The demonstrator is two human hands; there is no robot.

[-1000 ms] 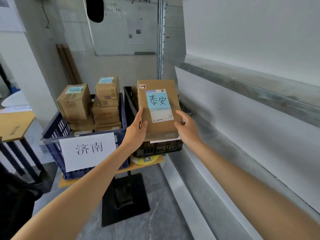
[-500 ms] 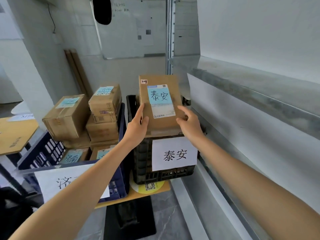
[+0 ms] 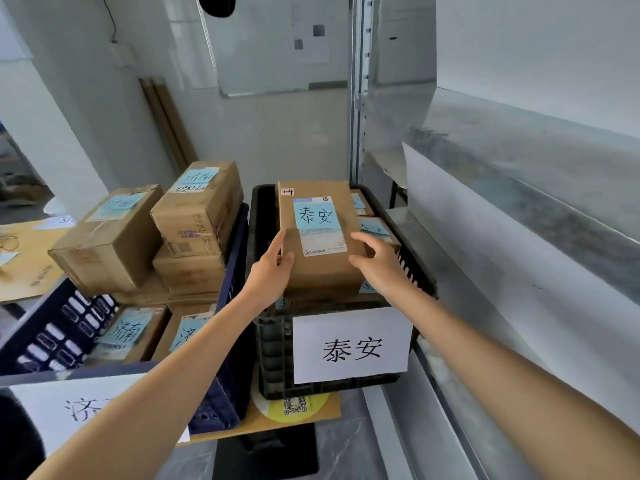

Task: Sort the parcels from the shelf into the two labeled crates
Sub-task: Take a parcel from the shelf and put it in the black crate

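Head view: both hands are on the 泰安-labelled parcel (image 3: 322,271), the left hand (image 3: 272,268) gripping its left edge and the right hand (image 3: 375,263) curled round its right edge. It's over the black crate (image 3: 273,344), toward the front wall, above the 泰安 sign (image 3: 351,348). The blue crate (image 3: 225,393) stands just left.

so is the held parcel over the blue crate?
No, the parcel is over the black crate with the 泰安 sign; the blue crate stands to its left.
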